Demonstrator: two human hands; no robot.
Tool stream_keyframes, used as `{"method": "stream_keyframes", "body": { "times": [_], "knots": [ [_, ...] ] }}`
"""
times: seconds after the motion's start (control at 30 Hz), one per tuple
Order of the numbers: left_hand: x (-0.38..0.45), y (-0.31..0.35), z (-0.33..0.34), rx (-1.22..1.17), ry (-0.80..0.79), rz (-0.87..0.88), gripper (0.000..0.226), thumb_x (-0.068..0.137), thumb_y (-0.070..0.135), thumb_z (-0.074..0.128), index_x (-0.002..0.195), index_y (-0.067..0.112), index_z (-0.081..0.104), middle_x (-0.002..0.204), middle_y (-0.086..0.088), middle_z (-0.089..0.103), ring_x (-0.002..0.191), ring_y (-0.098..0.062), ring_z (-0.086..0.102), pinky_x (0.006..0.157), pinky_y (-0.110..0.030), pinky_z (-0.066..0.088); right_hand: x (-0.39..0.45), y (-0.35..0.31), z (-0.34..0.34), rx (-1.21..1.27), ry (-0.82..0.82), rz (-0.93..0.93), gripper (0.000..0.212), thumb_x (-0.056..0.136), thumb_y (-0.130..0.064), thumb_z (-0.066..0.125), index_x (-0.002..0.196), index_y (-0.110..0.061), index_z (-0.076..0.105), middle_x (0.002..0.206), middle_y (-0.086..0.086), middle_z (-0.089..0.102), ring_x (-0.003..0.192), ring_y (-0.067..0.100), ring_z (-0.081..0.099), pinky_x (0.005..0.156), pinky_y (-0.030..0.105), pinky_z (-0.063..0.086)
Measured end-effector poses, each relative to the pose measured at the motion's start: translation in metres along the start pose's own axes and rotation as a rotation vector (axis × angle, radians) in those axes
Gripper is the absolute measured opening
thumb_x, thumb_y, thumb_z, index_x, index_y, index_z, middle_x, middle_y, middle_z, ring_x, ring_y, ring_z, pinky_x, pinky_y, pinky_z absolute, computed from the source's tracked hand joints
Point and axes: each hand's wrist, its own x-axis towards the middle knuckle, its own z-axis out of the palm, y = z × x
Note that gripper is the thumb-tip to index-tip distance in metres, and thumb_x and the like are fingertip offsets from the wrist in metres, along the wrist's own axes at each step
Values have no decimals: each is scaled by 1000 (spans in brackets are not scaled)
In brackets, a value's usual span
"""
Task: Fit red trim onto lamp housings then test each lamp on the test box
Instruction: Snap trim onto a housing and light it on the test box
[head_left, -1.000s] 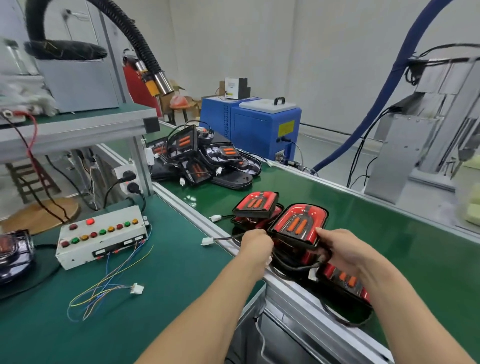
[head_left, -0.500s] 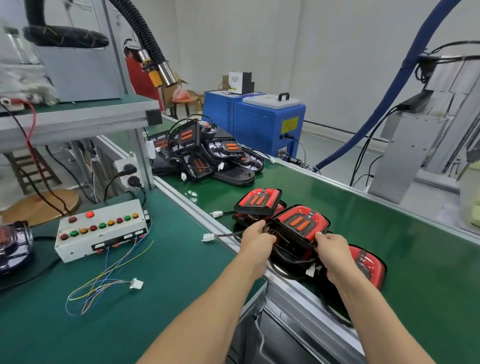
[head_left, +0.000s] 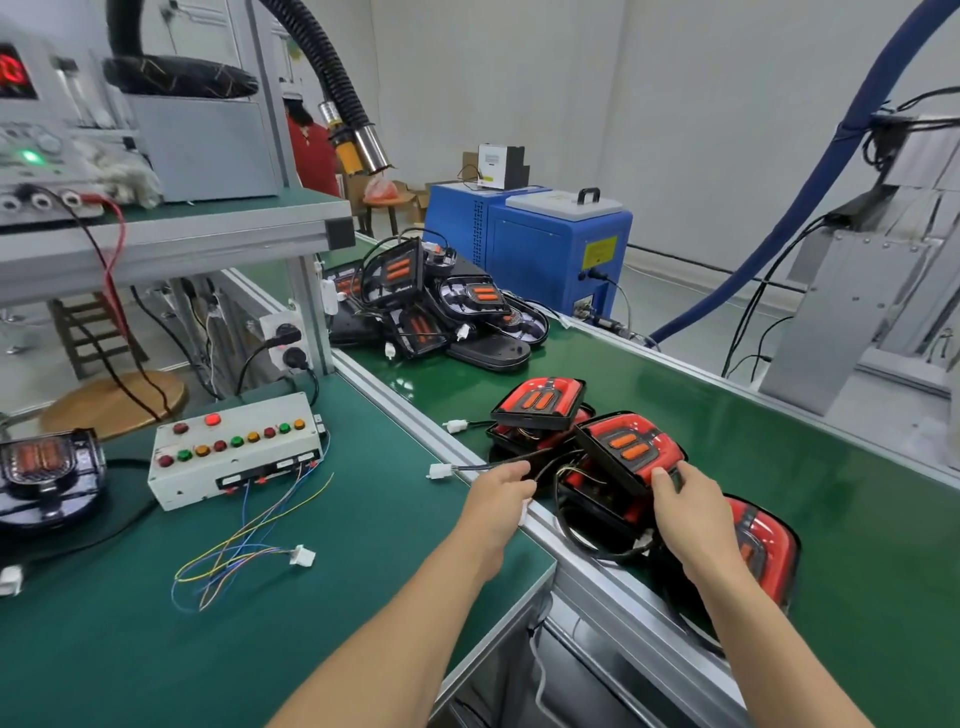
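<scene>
Both hands have shifted: left hand (head_left: 501, 491) now pinches the lamp's cable (head_left: 498, 464), right hand (head_left: 685, 506) grips the red-trimmed lamp (head_left: 631, 452) at the conveyor's (head_left: 779, 457) near edge, likely lifting it toward the test box (head_left: 236, 449).

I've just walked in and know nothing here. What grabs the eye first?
The bright red lamps on the green conveyor belt, where the two hands are working. Left of them sits a white test box studded with coloured buttons, and behind stands a blue machine.
</scene>
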Motion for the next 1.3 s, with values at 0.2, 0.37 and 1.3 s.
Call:
{"method": "stream_keyframes", "body": {
  "times": [0.2,0.37,1.3],
  "knots": [
    [-19,-13,-42,27,142,55,29,102,8,54,119,25,70,111,18,65,105,-1,57,86,-17,39,-10,-13,-12,31,9,65,51,107,-28,46,144,5,46,148,23,51,134,38,49,114,50,38],
    [-48,-10,-92,-3,258,113,37,98,-4,46,98,21,73,96,6,79,101,-11,71,89,-22,52,-61,-53,6,207,185,-277,39,102,-25,55,138,-10,58,139,6,54,129,21,49,113,40,40],
    [-237,-50,-457,612,1259,-230,26,100,28,54,121,12,51,119,-7,52,107,-34,58,78,-35,38,-321,-347,344,189,-1093,-577,38,100,-28,51,123,2,57,105,17,67,100,39,66,91,52,54]
  ]
}}
